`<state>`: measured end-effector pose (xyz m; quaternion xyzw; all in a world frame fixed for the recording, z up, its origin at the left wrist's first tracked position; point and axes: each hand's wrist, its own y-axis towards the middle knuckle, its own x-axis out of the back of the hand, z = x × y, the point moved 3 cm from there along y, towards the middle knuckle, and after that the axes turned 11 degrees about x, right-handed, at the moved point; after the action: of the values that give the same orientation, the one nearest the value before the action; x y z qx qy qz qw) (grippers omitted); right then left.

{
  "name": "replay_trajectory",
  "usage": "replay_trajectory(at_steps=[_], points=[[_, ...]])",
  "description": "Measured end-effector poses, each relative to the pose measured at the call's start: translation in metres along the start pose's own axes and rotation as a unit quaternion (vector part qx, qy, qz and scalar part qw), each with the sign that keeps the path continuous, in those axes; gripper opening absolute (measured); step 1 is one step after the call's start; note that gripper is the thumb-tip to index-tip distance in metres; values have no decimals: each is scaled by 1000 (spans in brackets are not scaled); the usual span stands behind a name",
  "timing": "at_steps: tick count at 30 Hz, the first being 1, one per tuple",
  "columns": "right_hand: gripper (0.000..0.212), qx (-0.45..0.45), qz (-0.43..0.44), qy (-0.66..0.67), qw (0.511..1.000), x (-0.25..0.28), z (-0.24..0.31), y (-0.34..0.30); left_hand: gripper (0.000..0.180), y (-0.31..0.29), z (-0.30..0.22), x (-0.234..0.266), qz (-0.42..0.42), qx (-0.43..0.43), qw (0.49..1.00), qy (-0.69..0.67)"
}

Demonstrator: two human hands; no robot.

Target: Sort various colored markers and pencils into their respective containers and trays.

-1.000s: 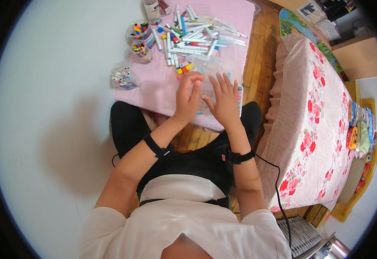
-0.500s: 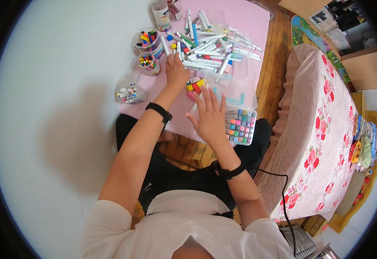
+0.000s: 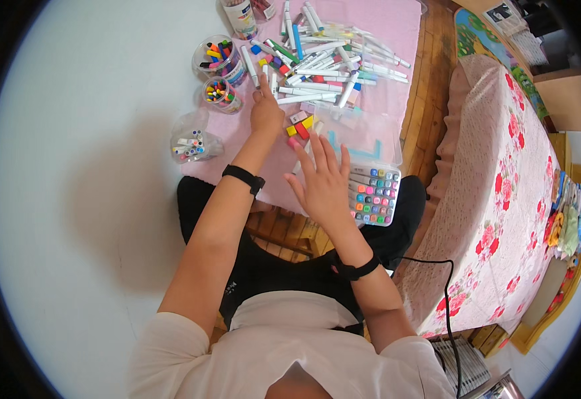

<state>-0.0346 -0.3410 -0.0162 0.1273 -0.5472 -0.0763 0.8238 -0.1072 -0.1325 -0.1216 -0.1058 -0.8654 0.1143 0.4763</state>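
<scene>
My left hand (image 3: 266, 114) reaches over the pink cloth, its index finger stretched out to the near end of a white marker (image 3: 265, 70). The fingertip seems to touch it, and I see no grip around it. Beyond lies a heap of white markers (image 3: 317, 73), some with coloured caps. My right hand (image 3: 327, 186) is empty with its fingers spread, beside a clear case (image 3: 391, 159) holding rows of markers with coloured ends (image 3: 377, 195). Coloured blocks (image 3: 301, 128) lie between my hands, partly near the right fingertips.
Along the left edge stand a tub of thick coloured pens (image 3: 219, 56), a smaller tub (image 3: 222, 95), a clear cup of white markers (image 3: 194, 141) and a tall container (image 3: 240, 18). A white wall (image 3: 91, 133) borders the left. A flower-patterned bed cover (image 3: 490, 219) is right.
My left hand has drawn its spread fingers together, with the index now pointing at a marker. My right hand stays spread near the case. The whole view has shifted slightly.
</scene>
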Motion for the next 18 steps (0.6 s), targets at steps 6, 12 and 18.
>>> replay_trajectory(at_steps=[6, 12, 18], points=[[58, 13, -35, -8, 999, 0, 0, -2, 100, -43, 34, 17, -21, -13, 992, -123], [73, -16, -136, 148, 980, 27, 3, -6, 45, -141, -8, 72, 64, -130, 900, -410], [87, 14, -186, 383, 904, 79, 1, -14, 33, -204, -65, 76, 200, -177, 846, -461]])
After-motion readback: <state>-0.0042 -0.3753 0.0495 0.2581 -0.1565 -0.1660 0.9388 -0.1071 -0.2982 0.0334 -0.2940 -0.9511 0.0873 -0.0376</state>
